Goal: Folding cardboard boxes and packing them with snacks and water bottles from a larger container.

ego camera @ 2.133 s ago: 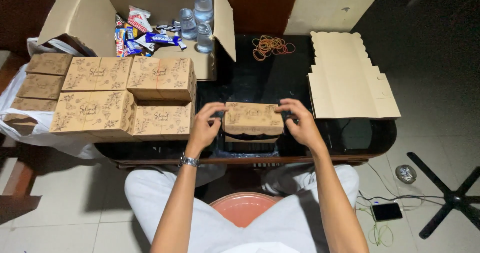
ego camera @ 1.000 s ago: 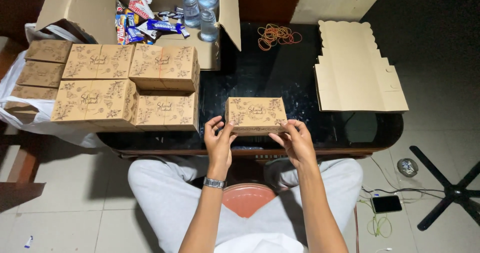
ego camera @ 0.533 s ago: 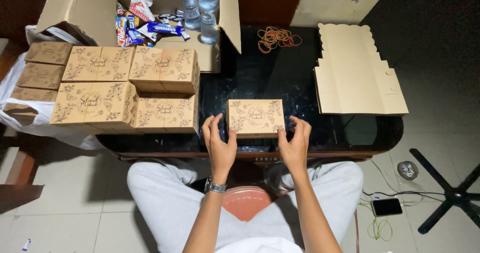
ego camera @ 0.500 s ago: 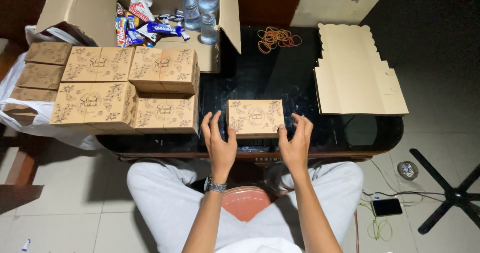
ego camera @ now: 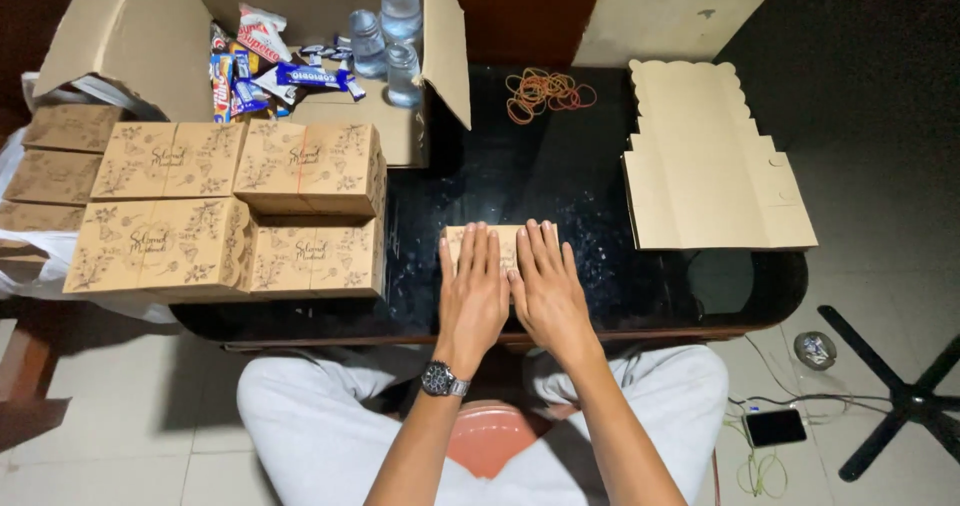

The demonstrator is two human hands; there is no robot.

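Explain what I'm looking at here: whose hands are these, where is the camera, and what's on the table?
The camera sits on a seated person's head and looks down, so both arms are their own. The left hand, with a wristwatch, and the right hand lie flat, side by side, on a small printed cardboard box on the black table. Nothing is gripped. To the left stand stacked matching boxes; behind them an open carton holds snacks and water bottles. Rubber bands and flat unfolded box blanks lie to the right.

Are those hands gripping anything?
No grip: left hand and right hand lie flat, palms down, on the small patterned cardboard box's top.
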